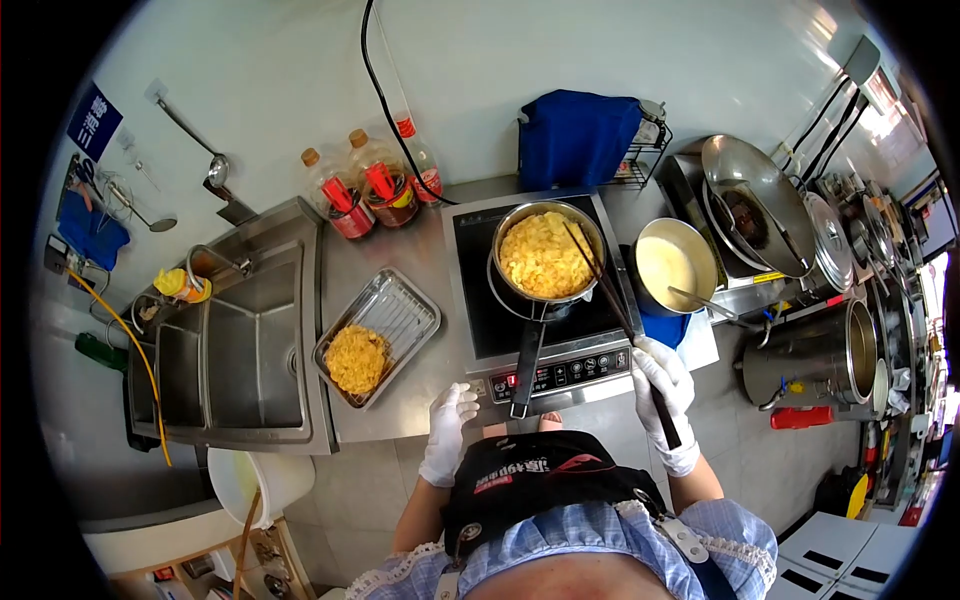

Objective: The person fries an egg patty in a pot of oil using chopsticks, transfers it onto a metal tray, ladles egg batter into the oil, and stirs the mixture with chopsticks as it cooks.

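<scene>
My right hand [665, 395], in a white glove, is closed around a pair of long dark chopsticks [622, 315]. Their tips reach into a saucepan [497, 285], which sits on a black induction cooker [475, 322]. Yellow fried food [545, 255] fills the pan, with some oil around it. The pan's black handle [528, 370] points toward me over the control panel. My left hand [450, 430], also gloved, hangs near the counter's front edge with loosely bent fingers and holds nothing. Left of the cooker, a metal tray with a rack [400, 310] bears a golden fried cake [357, 358].
Right of the cooker stands a pot of pale batter [668, 262] with a ladle [705, 302] in it. A wok [790, 190] lies farther right. Bottles [385, 195] line the wall, and a sink [258, 345] is at left. Below it stands a white bucket [290, 485].
</scene>
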The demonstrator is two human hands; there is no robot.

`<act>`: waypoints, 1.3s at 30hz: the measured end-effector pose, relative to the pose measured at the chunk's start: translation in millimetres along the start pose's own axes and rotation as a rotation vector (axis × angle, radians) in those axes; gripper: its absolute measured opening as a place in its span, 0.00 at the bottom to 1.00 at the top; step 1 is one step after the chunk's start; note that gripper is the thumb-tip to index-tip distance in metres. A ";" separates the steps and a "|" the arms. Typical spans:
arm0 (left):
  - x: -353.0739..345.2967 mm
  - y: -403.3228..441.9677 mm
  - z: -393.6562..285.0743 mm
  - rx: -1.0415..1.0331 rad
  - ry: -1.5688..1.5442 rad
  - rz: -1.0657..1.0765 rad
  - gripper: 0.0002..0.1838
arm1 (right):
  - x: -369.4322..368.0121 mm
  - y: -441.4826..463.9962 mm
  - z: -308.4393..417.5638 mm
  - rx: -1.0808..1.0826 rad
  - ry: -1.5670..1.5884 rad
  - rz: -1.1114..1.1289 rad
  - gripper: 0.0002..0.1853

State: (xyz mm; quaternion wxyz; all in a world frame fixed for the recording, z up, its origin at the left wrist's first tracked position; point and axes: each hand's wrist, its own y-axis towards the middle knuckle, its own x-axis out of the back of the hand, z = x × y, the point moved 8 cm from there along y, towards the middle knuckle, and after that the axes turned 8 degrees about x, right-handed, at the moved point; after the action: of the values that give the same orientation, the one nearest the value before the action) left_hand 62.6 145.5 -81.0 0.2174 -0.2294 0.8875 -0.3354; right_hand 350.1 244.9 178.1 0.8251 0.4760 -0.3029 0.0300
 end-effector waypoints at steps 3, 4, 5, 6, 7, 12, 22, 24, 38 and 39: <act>-0.5 1.2 1.7 -0.004 -0.030 0.013 0.17 | 3.9 -3.6 3.6 -0.029 -0.016 0.003 0.11; -1.3 1.0 1.3 -0.005 -0.033 0.008 0.17 | 2.2 -3.3 4.1 -0.038 -0.018 0.016 0.10; -3.1 0.8 0.8 0.001 -0.026 0.000 0.17 | -0.7 -2.4 5.0 -0.036 -0.020 0.026 0.10; -3.2 0.3 1.0 0.007 -0.018 -0.007 0.17 | -4.3 -2.6 4.4 -0.037 -0.017 0.028 0.10; -1.8 1.1 2.2 0.008 -0.018 -0.009 0.17 | -9.8 -3.2 1.8 -0.044 -0.012 0.041 0.11; -0.7 5.5 4.6 0.012 -0.073 0.019 0.17 | -24.4 4.3 -9.3 -0.045 0.028 0.080 0.14; 9.5 2.6 14.8 0.032 -0.045 -0.007 0.18 | -25.6 20.5 -33.7 -0.084 0.181 0.161 0.14; 4.7 3.3 16.1 0.035 -0.019 0.009 0.17 | -15.1 21.6 -35.4 -0.122 0.209 0.128 0.13; -121.0 -28.5 -32.7 0.084 0.158 0.402 0.13 | 30.6 -28.4 -93.1 -0.864 0.638 -0.487 0.16; -125.2 -29.0 -34.3 0.117 0.166 0.372 0.12 | 34.6 -29.2 -94.5 -0.875 0.675 -0.487 0.15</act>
State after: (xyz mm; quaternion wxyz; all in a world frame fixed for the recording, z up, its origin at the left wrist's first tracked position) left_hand 151.9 212.3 -8.5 0.2147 -0.0199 0.9084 -0.3582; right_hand 432.7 296.7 139.6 0.9780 0.1121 0.1091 -0.1377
